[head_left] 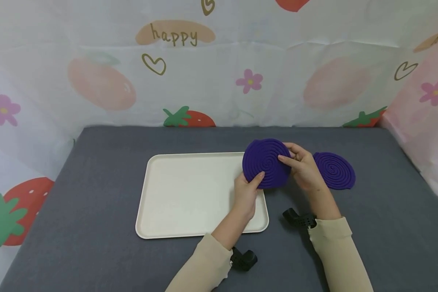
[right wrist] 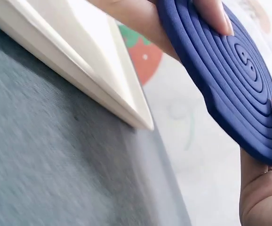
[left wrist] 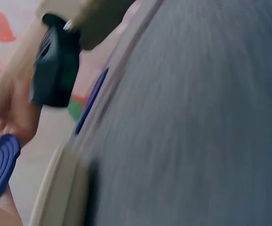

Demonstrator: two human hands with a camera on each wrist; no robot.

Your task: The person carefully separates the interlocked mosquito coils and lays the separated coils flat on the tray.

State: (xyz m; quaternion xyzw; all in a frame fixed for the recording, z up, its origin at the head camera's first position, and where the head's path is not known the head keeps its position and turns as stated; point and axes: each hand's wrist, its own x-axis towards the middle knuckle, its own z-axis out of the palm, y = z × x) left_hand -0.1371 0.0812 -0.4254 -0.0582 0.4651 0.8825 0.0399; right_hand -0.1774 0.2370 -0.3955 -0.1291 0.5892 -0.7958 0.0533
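Observation:
Both hands hold a round purple spiral coaster (head_left: 267,164) up over the right end of a white tray (head_left: 190,194). My left hand (head_left: 246,192) pinches its lower left edge, thumb on the front face. At the upper right edge my right hand (head_left: 303,166) pinches it, thumb in front and fingers behind. In the right wrist view the coaster (right wrist: 230,80) stands tilted, showing its tight coils, with a thumb on its face from each side. A second purple spiral coaster (head_left: 334,170) lies on the cloth to the right, beside the right wrist.
A dark grey cloth (head_left: 76,243) covers the table. Behind it hangs a white curtain (head_left: 277,101) printed with strawberries, flowers and hearts. Black wrist cameras (head_left: 243,259) hang below both forearms. The tray's raised rim lies beneath the left forearm.

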